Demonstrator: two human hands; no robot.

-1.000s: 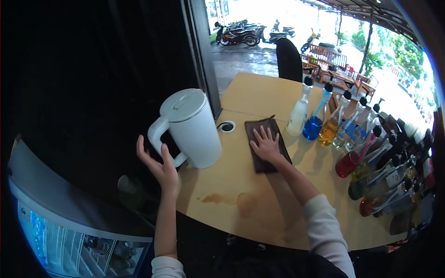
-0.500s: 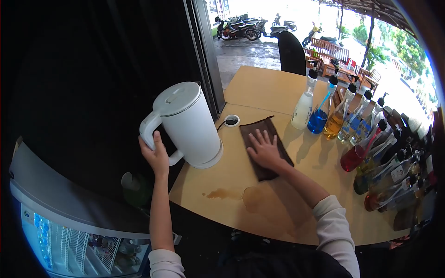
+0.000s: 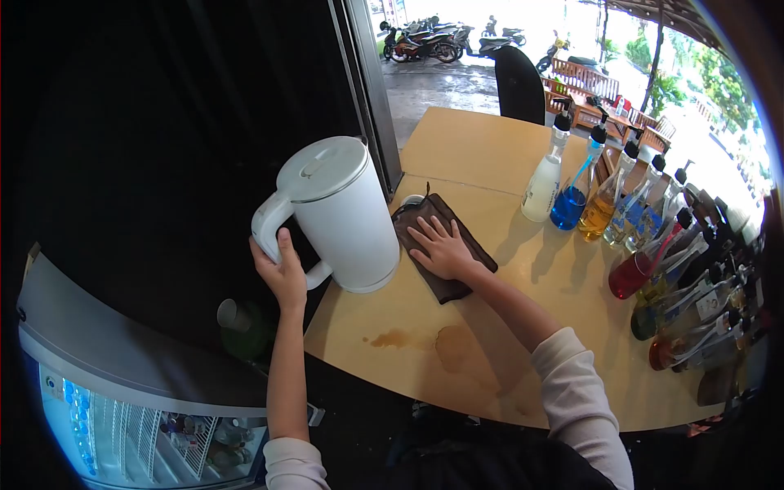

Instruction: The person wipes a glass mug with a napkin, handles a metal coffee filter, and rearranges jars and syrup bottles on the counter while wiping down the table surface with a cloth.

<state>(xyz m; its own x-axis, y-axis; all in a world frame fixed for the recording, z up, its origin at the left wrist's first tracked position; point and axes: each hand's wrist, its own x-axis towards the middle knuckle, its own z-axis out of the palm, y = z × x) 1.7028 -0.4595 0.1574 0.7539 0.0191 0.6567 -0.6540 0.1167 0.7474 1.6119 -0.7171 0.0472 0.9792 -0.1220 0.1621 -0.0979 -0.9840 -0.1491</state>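
Note:
My left hand (image 3: 280, 265) is closed round the handle of a white electric kettle (image 3: 347, 216), which stands upright at the table's left edge with its lid shut. Flat on a dark brown cloth (image 3: 445, 282) lies my right hand (image 3: 442, 249), fingers spread. The cloth rests on the wooden table (image 3: 555, 327), just right of the kettle, with one corner over the round cable hole (image 3: 412, 199). Nearer to me, brown liquid stains (image 3: 389, 339) mark the tabletop.
Several pump bottles with coloured liquids, among them a blue bottle (image 3: 569, 208) and a red bottle (image 3: 630, 276), line the table's right side. A lit display fridge (image 3: 147, 433) stands at lower left. Beyond the table are a black chair back (image 3: 520, 86) and parked motorbikes (image 3: 420, 45).
My right hand has slid the cloth left, towards the kettle, so that it now partly covers the cable hole. My left hand keeps its hold on the kettle's handle.

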